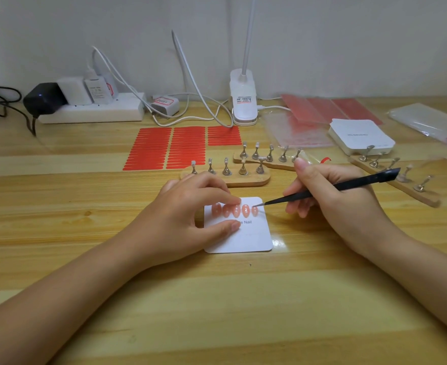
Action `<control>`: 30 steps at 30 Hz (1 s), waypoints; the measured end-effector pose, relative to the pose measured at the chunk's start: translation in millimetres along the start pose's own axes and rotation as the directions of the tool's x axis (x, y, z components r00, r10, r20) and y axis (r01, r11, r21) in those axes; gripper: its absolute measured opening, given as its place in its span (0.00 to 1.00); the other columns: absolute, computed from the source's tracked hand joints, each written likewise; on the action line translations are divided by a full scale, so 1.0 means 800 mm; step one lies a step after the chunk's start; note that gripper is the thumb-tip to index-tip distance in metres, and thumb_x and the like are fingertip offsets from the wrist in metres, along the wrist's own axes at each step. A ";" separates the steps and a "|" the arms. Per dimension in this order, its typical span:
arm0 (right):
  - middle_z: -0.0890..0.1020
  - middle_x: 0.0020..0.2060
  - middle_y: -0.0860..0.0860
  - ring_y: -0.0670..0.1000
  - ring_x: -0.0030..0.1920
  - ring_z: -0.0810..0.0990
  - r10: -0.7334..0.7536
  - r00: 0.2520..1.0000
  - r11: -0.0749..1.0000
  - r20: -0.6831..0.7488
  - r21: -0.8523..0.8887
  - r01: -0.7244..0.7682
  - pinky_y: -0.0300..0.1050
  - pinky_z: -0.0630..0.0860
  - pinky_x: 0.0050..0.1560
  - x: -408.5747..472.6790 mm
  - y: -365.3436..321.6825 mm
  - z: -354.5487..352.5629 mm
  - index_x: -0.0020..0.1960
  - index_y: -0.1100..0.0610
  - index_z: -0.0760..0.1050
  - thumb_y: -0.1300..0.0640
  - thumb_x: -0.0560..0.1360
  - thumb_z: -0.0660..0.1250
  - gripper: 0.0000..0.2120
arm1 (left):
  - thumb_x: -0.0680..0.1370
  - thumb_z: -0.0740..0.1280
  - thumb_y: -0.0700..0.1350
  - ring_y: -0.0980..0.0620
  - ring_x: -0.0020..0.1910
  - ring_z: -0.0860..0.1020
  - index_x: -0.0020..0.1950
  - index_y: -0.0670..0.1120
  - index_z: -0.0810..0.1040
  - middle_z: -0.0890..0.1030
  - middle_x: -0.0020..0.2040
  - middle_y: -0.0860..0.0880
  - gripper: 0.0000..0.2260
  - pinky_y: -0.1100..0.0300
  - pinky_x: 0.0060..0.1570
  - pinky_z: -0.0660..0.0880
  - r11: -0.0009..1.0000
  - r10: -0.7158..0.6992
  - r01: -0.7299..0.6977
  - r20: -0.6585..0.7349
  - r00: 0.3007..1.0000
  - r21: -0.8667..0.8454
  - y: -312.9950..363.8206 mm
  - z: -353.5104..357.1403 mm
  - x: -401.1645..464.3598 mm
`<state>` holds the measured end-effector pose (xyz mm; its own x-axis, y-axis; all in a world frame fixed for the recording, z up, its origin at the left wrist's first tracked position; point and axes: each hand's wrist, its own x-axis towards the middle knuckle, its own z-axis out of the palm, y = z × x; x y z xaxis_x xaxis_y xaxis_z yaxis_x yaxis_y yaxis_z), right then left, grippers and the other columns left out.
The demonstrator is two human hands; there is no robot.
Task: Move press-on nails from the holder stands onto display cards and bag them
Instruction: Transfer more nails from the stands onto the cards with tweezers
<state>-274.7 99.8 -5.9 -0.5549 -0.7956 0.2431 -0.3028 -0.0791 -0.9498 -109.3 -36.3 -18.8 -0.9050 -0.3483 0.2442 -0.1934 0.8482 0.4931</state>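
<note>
The left hand is down on the display card, fingertips and thumb pressing it flat against the desk, nothing gripped. The right hand is wrapped around the black tweezers, their tip right at the fifth press-on nail at the right end of the row. Five pink nails sit side by side along the card's top, each with its long axis running up and down the card, the row itself running left to right. That last nail lies to the left of the right hand, so the tweezers come in slanting from the right, and the right hand is clearly the nearer one for any nudge or press. Whether the tip pinches the nail or only touches it, I can't quite tell; it's too small.

The card reads "Nail", the word before it covered by the thumb. Behind, the nearest holder stand shows bare pegs. The stack of blank cards at right carries print too faint to read; clear bags wait beyond. Bagging looks like the next stage for this card.
</note>
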 end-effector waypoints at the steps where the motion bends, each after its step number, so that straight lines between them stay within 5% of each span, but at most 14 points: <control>1: 0.80 0.24 0.55 0.47 0.22 0.74 0.001 1.000 1.000 0.001 0.000 -0.001 0.34 0.73 0.28 0.000 0.000 0.000 0.29 0.54 0.79 0.48 0.72 0.60 0.18 | 0.69 0.65 0.58 0.64 0.57 0.69 0.54 0.58 0.78 0.74 0.53 0.61 0.14 0.64 0.58 0.59 1.000 0.000 0.000 -0.001 1.000 -0.003 0.000 0.000 0.000; 8: 0.79 0.23 0.53 0.45 0.22 0.73 -0.016 1.000 1.000 0.007 -0.009 0.016 0.32 0.72 0.28 -0.001 -0.001 -0.001 0.29 0.55 0.77 0.49 0.72 0.60 0.17 | 0.69 0.65 0.58 0.66 0.56 0.69 0.53 0.61 0.77 0.73 0.53 0.61 0.13 0.68 0.58 0.57 1.000 0.001 -0.001 0.002 1.000 -0.011 0.000 0.000 0.000; 21: 0.80 0.23 0.55 0.47 0.22 0.73 0.028 1.000 0.999 0.005 0.031 -0.028 0.34 0.73 0.28 0.000 0.000 -0.002 0.28 0.56 0.78 0.49 0.72 0.60 0.18 | 0.69 0.65 0.58 0.65 0.56 0.69 0.53 0.60 0.77 0.73 0.53 0.61 0.13 0.62 0.57 0.59 1.000 0.004 -0.004 -0.004 1.000 -0.011 0.000 0.000 0.000; 30: 0.79 0.22 0.55 0.47 0.21 0.73 0.071 0.997 0.997 -0.004 0.032 -0.071 0.33 0.72 0.26 0.002 0.003 -0.004 0.28 0.55 0.78 0.54 0.77 0.60 0.20 | 0.69 0.65 0.58 0.67 0.55 0.68 0.54 0.59 0.78 0.73 0.53 0.62 0.14 0.69 0.58 0.57 1.000 0.000 0.000 0.007 1.000 -0.008 0.000 -0.001 0.001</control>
<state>-278.8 99.8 -7.2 -0.5785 -0.7966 0.1755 -0.2371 -0.0415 -0.9706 -109.5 -36.8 -18.2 -0.9075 -0.3458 0.2384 -0.1905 0.8447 0.5001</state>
